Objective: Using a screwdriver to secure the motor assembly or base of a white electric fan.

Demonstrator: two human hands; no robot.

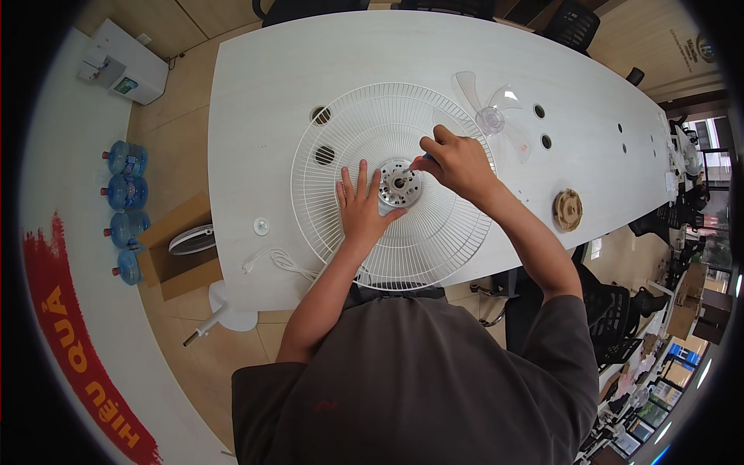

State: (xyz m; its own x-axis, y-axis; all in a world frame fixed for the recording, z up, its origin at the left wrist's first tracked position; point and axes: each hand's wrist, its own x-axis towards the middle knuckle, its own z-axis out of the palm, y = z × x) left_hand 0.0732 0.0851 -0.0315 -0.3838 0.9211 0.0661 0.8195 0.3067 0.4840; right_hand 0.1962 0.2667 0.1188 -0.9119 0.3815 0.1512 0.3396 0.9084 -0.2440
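A round white wire fan grille (pixel 395 260) lies on the white table in front of me, with the silvery fan motor hub (pixel 398 184) at its middle. My left hand (pixel 363 208) rests flat with spread fingers on the grille beside the hub, the thumb reaching along the hub's near edge. From the right, my right hand (pixel 461 164) is closed around what looks like a screwdriver (pixel 416 164), its handle mostly hidden in the fingers. The tool's tip points down at the upper right part of the hub; contact cannot be made out.
A clear fan blade (pixel 490 120) lies beyond the grille. To the right sits a tan round part (pixel 568 210). A small clear knob (pixel 261 226) and a white power cord (pixel 288 262) are at the left. On the floor stand an open cardboard box (pixel 182 263) and a white fan stand (pixel 225 314).
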